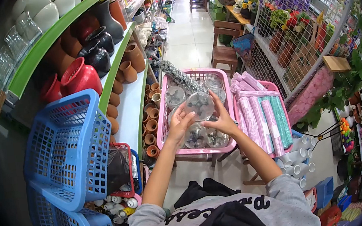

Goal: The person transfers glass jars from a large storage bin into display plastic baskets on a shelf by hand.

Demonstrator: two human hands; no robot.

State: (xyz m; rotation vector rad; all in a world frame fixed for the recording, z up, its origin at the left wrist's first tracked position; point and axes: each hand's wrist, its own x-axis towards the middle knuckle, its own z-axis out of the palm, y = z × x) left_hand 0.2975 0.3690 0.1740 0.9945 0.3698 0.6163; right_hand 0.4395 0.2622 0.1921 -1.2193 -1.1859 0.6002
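Note:
A round clear container [199, 106] with a dark pattern inside is held between both hands above a pink basket [162, 130]. My left hand [181, 124] has its fingers round the container's left side. On the right side, my right hand [220, 116] grips it with the fingers along the edge and the thumb below. Several similar clear round containers [196, 136] lie in the pink basket under and around the hands. A silvery tinsel-like strand [181, 77] lies across the basket's back part.
Right of it, another pink basket [286, 123] holds pink and teal wrapped rolls [258, 119]. Blue baskets [66, 148] stand at the left, below shelves with red vases [81, 77] and clay pots. A wooden chair [224, 54] and wire rack [266, 36] stand beyond.

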